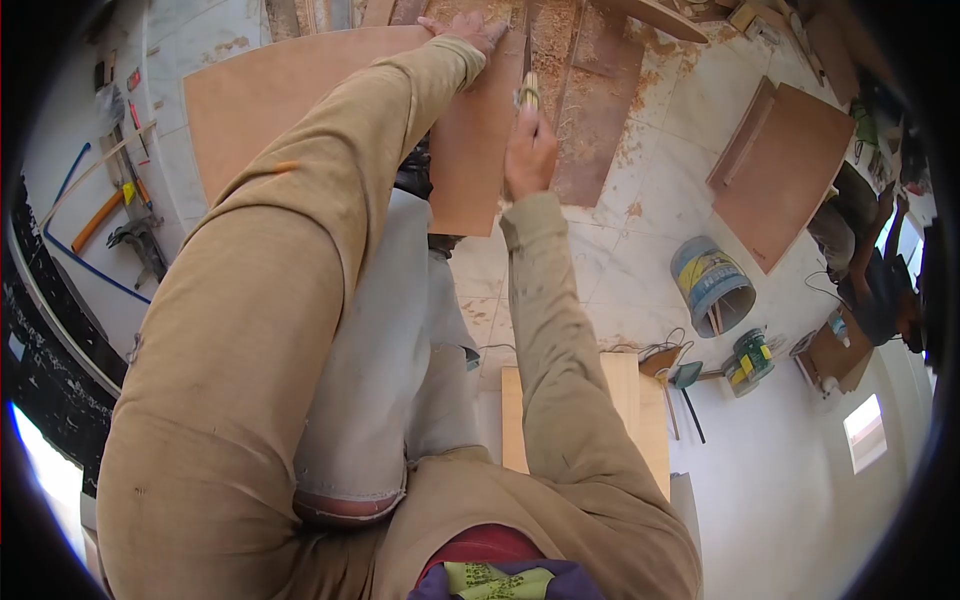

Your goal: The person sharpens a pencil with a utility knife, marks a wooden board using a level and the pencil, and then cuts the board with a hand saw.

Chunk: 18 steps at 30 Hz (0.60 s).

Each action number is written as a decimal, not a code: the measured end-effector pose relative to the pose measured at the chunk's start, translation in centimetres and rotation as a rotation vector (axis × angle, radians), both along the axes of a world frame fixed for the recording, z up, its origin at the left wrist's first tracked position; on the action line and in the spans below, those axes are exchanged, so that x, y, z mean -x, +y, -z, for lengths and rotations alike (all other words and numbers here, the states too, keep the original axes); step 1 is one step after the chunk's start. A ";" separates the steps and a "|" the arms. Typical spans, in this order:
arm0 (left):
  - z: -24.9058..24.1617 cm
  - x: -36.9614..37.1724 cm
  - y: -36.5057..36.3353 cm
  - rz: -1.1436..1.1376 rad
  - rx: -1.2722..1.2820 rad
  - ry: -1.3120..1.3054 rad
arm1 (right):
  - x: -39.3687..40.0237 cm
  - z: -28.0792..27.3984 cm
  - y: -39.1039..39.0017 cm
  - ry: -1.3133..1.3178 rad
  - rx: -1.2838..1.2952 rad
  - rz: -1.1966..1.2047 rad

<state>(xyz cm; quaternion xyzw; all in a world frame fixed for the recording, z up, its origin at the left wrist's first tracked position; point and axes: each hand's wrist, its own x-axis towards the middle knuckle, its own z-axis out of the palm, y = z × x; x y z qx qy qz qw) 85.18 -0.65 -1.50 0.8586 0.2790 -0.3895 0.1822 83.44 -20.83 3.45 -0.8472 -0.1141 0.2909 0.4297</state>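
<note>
My left hand (472, 30) lies at the top of the view with its fingers spread, pressing on the far edge of a reddish-brown wooden sheet (300, 85). My right hand (531, 155) is closed around a tool with a pale wooden handle (530, 90), just right of the sheet's narrower part (465, 170). The working end of this tool is too small and blurred to make out. To its right lies a darker brown panel (590, 150) strewn with wood shavings (550, 45). My leg and sleeve cover part of the sheet.
A hammer (137, 240) and a blue-framed saw (62, 190) lie at left. To the right are a bucket (712, 287), a green can (750, 362) and a brown board (785, 170). Another person (880, 260) is at the far right. Light boards (630, 385) lie beside my right arm.
</note>
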 end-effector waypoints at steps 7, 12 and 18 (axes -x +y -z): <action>-2.1 -0.3 0.0 0.007 0.006 0.038 | 3.3 -5.8 -2.9 0.106 0.074 0.022; 2.4 1.3 0.3 -0.025 -0.044 -0.068 | -6.7 8.4 7.8 0.063 0.025 0.036; 0.5 0.0 0.2 0.006 0.008 0.010 | 5.2 -7.4 -5.8 0.283 0.159 0.059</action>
